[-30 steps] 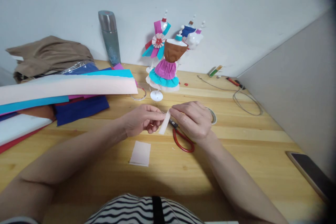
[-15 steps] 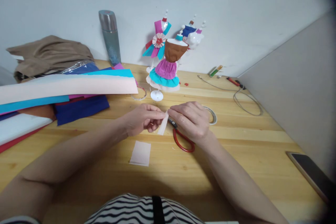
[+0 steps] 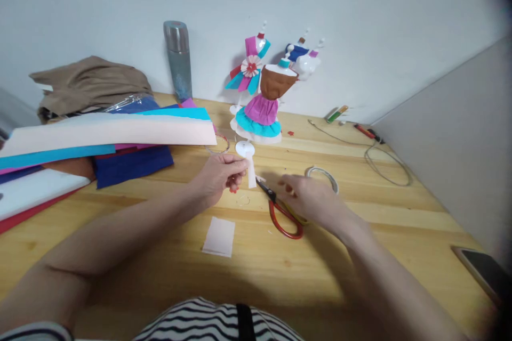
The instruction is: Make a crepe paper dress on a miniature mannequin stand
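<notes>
Pinching a pale strip in the left hand at frame centre, with its upper end hard to tell from the white base behind. Covering part of a red flower below the same fingers. Right of centre, showing the right hand blurred near the scissors, with fingers loosely curled; impossible to say whether grasping anything, or how to name a yellow edge mostly hidden beneath. Partly hiding the tape. At lower right, losing the end of a phone in dark blur; at the left edge, cutting off stacked sheets.
</notes>
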{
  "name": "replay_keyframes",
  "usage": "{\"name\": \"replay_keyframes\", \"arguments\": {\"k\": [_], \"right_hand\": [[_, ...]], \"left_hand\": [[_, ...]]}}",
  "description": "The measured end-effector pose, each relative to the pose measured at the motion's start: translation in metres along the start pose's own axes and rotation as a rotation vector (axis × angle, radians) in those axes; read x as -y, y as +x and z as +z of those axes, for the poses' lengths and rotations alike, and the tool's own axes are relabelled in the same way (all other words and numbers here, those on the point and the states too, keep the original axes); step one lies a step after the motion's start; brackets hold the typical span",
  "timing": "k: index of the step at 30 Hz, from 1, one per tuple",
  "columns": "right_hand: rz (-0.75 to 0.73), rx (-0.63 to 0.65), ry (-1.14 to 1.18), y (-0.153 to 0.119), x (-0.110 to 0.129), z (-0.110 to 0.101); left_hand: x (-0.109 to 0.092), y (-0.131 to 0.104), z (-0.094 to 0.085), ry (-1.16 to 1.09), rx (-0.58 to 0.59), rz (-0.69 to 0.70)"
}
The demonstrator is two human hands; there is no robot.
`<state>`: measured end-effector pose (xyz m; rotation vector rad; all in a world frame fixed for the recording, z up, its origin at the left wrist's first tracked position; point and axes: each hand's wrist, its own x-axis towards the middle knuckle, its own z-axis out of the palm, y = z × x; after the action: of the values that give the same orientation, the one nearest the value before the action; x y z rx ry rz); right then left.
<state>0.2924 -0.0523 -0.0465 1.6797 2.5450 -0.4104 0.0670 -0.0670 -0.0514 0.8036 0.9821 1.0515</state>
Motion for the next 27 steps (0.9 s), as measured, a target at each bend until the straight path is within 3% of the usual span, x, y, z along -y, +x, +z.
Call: {"name": "replay_keyframes", "arguments": {"k": [2, 9, 12, 17, 21, 24, 27], "right_hand": [[-0.042, 0.123, 0.028, -0.012, -0.007, 0.010], [0.022, -0.005, 0.076, -0.038, -0.014, 0.047], [0.046, -0.023, 0.401, -0.037, -0.017, 0.052], [0.078, 0.104, 1.170, -0.041, -0.020, 0.054], [0.018, 0.167, 1.497, -0.047, -0.011, 0.062], [-0.059, 0.111, 1.431, -0.049, 0.004, 0.066], [-0.154, 0.027, 1.141, -0.047, 0.023, 0.060]], "left_hand": [[0.002, 0.002, 0.000, -0.016, -0.038, -0.001], [0.009, 0.004, 0.000, -0.071, -0.120, 0.011], [0.012, 0.004, 0.000, -0.066, -0.132, -0.005], [0.021, 0.004, 0.001, -0.025, -0.111, -0.013], [0.025, 0.000, 0.006, -0.012, -0.106, -0.001], [0.027, -0.003, 0.010, 0.001, -0.081, 0.047], [0.026, -0.006, 0.014, 0.026, -0.075, 0.066]]}}
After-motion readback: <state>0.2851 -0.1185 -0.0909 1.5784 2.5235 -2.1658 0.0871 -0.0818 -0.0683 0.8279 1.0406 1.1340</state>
